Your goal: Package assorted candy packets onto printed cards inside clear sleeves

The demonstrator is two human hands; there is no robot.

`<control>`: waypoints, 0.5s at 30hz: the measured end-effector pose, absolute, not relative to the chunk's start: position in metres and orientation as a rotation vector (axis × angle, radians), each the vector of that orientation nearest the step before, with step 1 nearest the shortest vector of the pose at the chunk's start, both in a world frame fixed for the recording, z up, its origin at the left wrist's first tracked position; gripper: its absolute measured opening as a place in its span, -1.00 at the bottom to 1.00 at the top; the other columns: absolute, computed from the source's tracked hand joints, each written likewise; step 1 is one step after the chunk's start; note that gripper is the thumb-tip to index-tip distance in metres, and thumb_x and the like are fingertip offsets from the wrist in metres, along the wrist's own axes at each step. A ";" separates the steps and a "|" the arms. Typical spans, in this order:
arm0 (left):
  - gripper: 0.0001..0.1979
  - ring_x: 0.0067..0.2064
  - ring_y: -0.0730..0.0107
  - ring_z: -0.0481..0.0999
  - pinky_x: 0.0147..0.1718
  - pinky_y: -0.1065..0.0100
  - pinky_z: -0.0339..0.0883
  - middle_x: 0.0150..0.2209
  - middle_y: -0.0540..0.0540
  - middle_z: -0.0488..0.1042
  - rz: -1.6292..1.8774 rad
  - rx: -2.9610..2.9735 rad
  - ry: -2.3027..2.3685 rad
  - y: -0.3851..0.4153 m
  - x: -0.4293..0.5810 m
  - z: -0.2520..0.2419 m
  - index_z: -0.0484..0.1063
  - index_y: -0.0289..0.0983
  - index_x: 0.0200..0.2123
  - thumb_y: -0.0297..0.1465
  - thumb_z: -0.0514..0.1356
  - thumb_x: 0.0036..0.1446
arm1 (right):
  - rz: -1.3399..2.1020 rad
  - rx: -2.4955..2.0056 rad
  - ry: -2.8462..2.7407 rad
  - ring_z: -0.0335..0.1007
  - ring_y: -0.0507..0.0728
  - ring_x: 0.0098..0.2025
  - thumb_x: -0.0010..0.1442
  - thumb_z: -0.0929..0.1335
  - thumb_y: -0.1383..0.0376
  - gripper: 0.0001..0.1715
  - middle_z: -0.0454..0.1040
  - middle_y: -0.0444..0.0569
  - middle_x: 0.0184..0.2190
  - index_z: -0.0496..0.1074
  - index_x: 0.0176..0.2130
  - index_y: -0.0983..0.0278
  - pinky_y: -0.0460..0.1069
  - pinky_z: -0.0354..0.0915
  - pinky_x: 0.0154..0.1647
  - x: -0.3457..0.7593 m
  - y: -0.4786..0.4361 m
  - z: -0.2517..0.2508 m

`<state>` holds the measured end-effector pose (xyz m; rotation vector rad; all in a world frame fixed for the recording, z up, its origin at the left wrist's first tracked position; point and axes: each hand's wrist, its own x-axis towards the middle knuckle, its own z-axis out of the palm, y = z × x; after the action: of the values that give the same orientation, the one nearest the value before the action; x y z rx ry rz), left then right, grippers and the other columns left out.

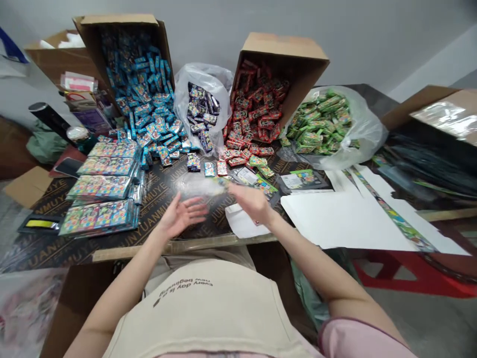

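My left hand is over the dark printed table, palm up with its fingers spread and nothing in them. My right hand is closed on one end of a blurred clear plastic packet, which stretches left above the table. Motion smears the packet, so its contents cannot be made out. Just beyond it lie a small blue box, a small red box and a dark purple box. Beneath my right hand rests a white paper piece.
Stacks of wrapped multicoloured packs stand at left. Behind are a carton spilling blue boxes, a bag of purple boxes, a carton of red boxes and a bag of green packs. White sheets lie at right.
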<state>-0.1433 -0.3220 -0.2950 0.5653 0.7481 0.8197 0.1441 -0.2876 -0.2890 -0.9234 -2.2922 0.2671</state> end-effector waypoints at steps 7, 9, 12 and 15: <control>-0.34 0.01 -0.04 0.52 0.06 0.00 0.26 -0.10 -0.26 0.59 0.795 0.509 0.599 -0.332 -0.126 -0.289 0.46 -0.36 -0.01 0.06 0.12 0.04 | 0.151 -0.371 -2.380 0.39 0.18 0.14 0.23 0.22 0.44 -0.60 0.51 0.16 0.01 0.40 0.03 0.30 0.18 0.39 0.12 0.090 -0.310 -0.286; -0.45 -0.01 -0.01 0.53 0.05 0.03 0.27 -0.12 -0.20 0.60 0.823 0.528 0.628 -0.333 -0.127 -0.288 0.48 -0.33 -0.04 -0.08 0.17 0.00 | 0.295 -0.484 -2.296 0.42 0.16 0.09 0.24 0.22 0.42 -0.61 0.51 0.14 0.00 0.40 0.03 0.26 0.15 0.42 0.07 0.086 -0.306 -0.281; -0.48 -0.02 -0.01 0.53 0.03 0.04 0.28 -0.14 -0.17 0.60 0.864 0.582 0.630 -0.335 -0.122 -0.286 0.49 -0.32 -0.06 -0.18 0.17 -0.08 | 0.426 -0.652 -2.139 0.44 0.17 0.04 0.25 0.33 0.28 -0.63 0.50 0.10 -0.03 0.39 0.06 0.21 0.14 0.41 0.06 0.071 -0.302 -0.277; -0.44 0.00 -0.02 0.52 0.00 0.05 0.30 -0.14 -0.17 0.60 0.947 0.655 0.624 -0.338 -0.116 -0.287 0.49 -0.29 -0.07 -0.06 0.13 -0.08 | 0.451 -0.786 -2.000 0.39 0.22 0.06 0.16 0.41 0.14 -0.49 0.43 0.10 0.01 0.37 0.10 0.17 0.17 0.39 0.06 0.052 -0.304 -0.276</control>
<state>-0.1156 -0.3376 -0.2869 0.6555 0.6240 0.9474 0.0518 -0.3036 -0.2757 -0.7860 -2.0005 0.4507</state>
